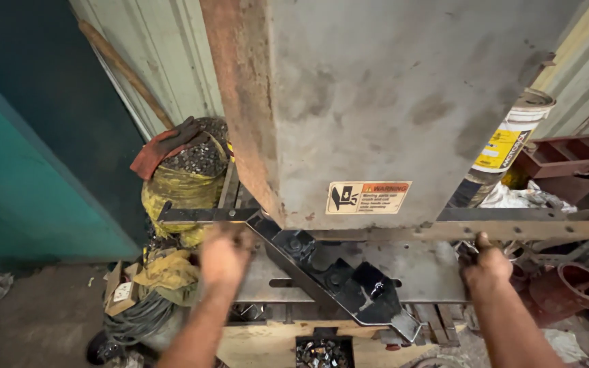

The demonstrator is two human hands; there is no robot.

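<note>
Two bare hands in view, both at the machine's work level. L hand (223,255): blurred, fingers curled down over the near end of a long flat steel bar (458,232); grip looks closed on it, but blur hides individual fingers, so clamped vs. just resting cannot be told for certain. R hand (487,267): fingers bent and wrapped at the bar's underside near the rt. edge of the bed, thumb up against the bar edge; closed on the bar.

Bar runs horizontally across the frame, L to R, just under the machine's grey housing (403,102) and above the grey bed plate (417,272). Black angled die block (335,276) sits on the bed betw. the two hands, running diagonally down to the rt., bolted.

Housing: worn grey paint, rusted L edge, yellow-and-white warning sticker (368,197) at lower front.

Surroundings: yellow sack (182,194) of small metal pieces behind L hand, red cloth (161,146) draped on top. Wooden pole (127,71) leaning on corrugated wall. Small black box (322,351) of metal scraps below the bed. Rust-red frame (567,160) and cylindrical tube (509,140) at rt. Coiled cable (138,317) on floor, lower L.
</note>
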